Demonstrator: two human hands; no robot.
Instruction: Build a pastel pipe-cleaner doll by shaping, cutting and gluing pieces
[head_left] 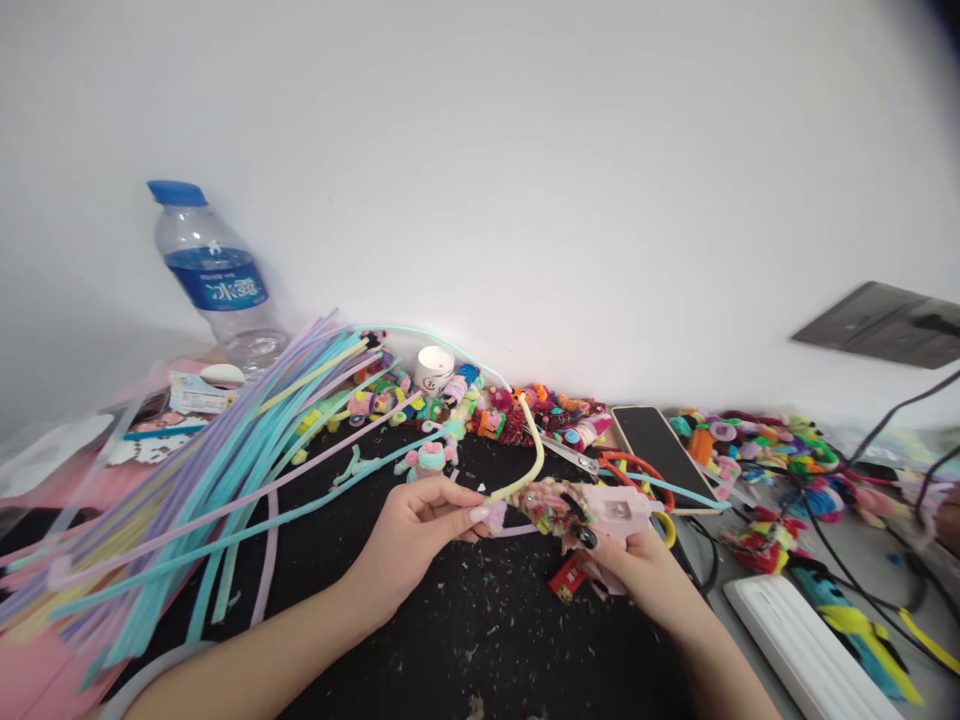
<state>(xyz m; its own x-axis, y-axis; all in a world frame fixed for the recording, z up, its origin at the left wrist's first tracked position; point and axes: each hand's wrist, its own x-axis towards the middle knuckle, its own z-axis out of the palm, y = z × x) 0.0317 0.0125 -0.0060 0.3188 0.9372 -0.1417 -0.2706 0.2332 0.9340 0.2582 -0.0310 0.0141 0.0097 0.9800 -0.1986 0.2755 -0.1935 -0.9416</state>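
Head view: my only eyes here
Left hand (420, 530): pinching a yellow fuzzy stem (538, 457)
Right hand (646, 568): clutching a pink gadget (621, 507), scissors (576, 457) just beyond

Bare hands and forearms; pale grey band on the left arm; unlike thumbnails.
Left arm: forearm (300, 635) bare from the wrist up to a curved, pale grey band (154, 678), perhaps a sleeve edge, plain as far as I can see, material unclear to me. Left hand (420, 530): slender fingers, thumbnail (478, 514) glossy and pale, rounded at the tip. Right hand (641, 575): thumbnail (587, 538) glossy, very dark, near black; its other nails are too hidden for me to read. Right forearm (720, 645) bare as well.
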